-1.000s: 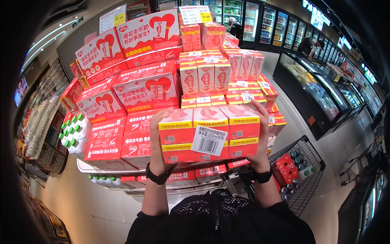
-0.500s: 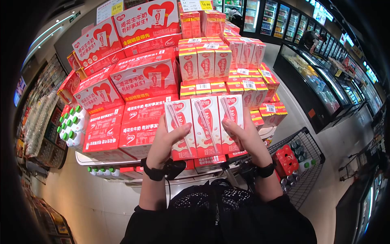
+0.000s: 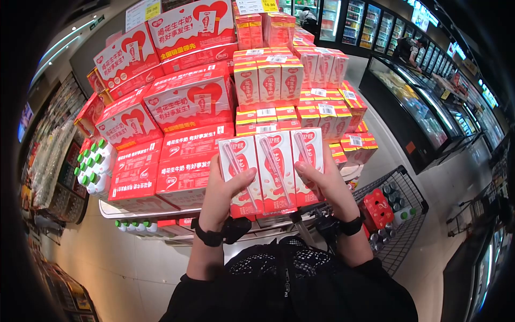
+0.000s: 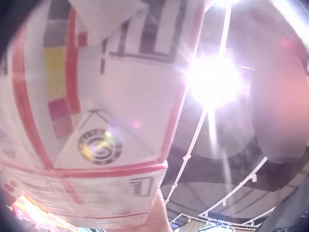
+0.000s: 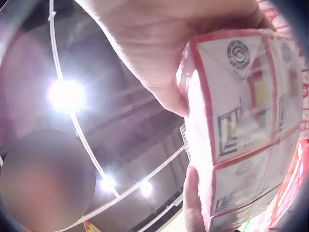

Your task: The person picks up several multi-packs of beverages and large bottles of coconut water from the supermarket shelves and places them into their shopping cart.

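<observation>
Both hands hold a shrink-wrapped pack of drink cartons (image 3: 276,174) upright before the chest, its face with three cartons and slanted straws toward the head camera. My left hand (image 3: 224,192) grips the pack's left side, thumb on the front. On the right side my right hand (image 3: 324,185) grips it likewise, thumb on the front; its other fingers are mostly hidden behind. The left wrist view shows the pack's printed end (image 4: 130,96) close up. In the right wrist view, the right hand (image 5: 169,43) wraps the wrapped pack (image 5: 236,96).
Behind the pack rises a display of red cases (image 3: 188,107) and carton packs (image 3: 268,83). White bottles with green caps (image 3: 96,166) stand at its left. A shopping cart (image 3: 413,225) with cans and a red pack is at right, near a freezer case (image 3: 410,107).
The pack has turned from its yellow-striped, barcoded face to the face with straws. Both thumbs have come onto its front. Over the last half second it has shifted only slightly.
</observation>
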Demonstrator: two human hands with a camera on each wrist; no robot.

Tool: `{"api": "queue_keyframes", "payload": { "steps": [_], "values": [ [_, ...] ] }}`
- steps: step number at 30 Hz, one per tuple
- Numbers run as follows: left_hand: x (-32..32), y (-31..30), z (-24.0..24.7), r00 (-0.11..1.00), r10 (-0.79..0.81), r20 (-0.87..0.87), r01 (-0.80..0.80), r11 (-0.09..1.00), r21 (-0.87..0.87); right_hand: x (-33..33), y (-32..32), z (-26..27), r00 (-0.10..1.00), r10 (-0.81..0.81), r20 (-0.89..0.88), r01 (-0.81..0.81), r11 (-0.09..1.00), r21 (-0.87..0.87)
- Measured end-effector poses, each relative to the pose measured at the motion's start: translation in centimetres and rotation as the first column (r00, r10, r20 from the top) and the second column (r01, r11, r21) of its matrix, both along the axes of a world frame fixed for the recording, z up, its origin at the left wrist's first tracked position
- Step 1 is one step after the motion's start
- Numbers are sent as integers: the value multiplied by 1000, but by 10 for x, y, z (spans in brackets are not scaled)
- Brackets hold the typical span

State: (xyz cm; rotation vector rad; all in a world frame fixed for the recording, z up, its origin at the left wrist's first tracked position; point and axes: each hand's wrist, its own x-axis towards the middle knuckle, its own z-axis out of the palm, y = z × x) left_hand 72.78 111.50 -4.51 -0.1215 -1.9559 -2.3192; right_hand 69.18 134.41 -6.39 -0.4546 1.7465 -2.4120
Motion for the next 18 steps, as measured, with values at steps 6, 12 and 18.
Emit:
{"api": "queue_keyframes", "payload": {
  "steps": [6, 12, 18],
  "values": [
    [40, 20, 18, 955, -49, -291, -42, 954, -298, -26, 2, -67, 940, 317, 126, -184, 782, -596],
    [67, 43, 49, 877, -386, -287, 61, 681, -730, -11, -14, -105, 757, 652, -50, -380, 376, -845],
    [68, 48, 41, 841, -463, -279, 54, 586, -808, -4, -3, -121, 670, 733, -119, -380, 201, -903]
  ]
}}
